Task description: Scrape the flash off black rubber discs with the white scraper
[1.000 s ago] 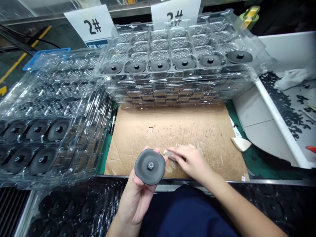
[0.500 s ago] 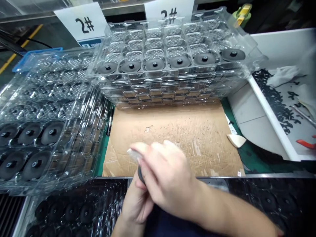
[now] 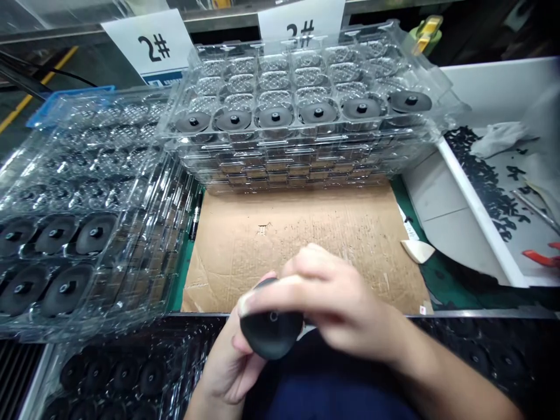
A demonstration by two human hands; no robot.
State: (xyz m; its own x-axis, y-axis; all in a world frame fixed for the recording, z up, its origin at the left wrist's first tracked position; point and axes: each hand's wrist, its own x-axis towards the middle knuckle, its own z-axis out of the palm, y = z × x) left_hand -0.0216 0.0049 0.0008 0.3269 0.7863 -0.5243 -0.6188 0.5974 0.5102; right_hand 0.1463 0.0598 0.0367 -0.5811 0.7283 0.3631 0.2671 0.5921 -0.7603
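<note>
My left hand (image 3: 231, 361) is closed round the edge of a black oval part (image 3: 269, 338), which is dish-shaped with a small round hub in its middle. The broad face of this part is turned up toward me, above the front edge of the bench. My right hand (image 3: 324, 297) lies over the top of the part, slightly blurred, its fingers bent and one digit stretched across the part's upper edge. A scrap of something whitish (image 3: 307, 331) shows beneath the right palm; its kind is unclear.
A cardboard sheet (image 3: 289, 233) covers the bench. Clear plastic trays (image 3: 306, 137) of black parts stand behind, with another tray stack (image 3: 144, 227) at left. On the right, a white bin (image 3: 485, 216) holds small black pieces and a red-handled tool (image 3: 540, 256). A cream wedge (image 3: 419, 251) lies beside the cardboard.
The black part, mostly hidden under my right hand before, now shows its broad face. My right hand has shifted right and opened away somewhat; the whitish item at its fingertips is no longer there.
</note>
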